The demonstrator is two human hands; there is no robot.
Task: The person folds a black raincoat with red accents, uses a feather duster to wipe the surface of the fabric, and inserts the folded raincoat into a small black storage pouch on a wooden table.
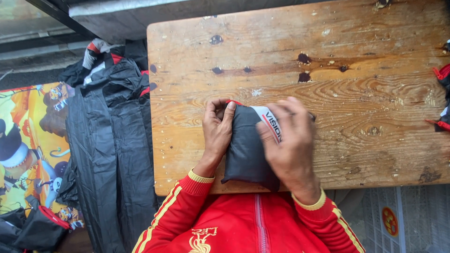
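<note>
Head view, looking straight down at a worn wooden table (pixel 356 93) with dark knots and stains. Folded black fabric bundle (pixel 246 150) lies on the near part of the tabletop, its lower end hanging a little past the near edge. It has a white strip with red trim at its upper right and a bit of red edging at the top.

Left hand (pixel 218 133) sits against the bundle's left side, fingers curled together over the top left corner, thumb lying on the black cloth; clamped on the bundle's edge. Right hand (pixel 290 145) lies flat on the bundle's right half, fingers spread and pressing down, covering part of the white strip; slightly blurred, so I cannot tell whether it pinches anything or only presses. This hand hides the bundle's right edge.

Both arms are in red sleeves (pixel 178 211) with yellow stripes and yellow cuffs; the red zip jacket fills the bottom of the frame.

Left of the table: pile of black fabric pieces with red trim (pixel 112 140) hanging or draped down beside the table's edge, well apart from the hands. Further left, a bright cartoon-printed sheet (pixel 28 140), yellow and orange. More black and red cloth (pixel 443 98) at the table's far right edge, cut off by the frame. Pale grid-patterned surface (pixel 412 220) at lower right, below the table.
</note>
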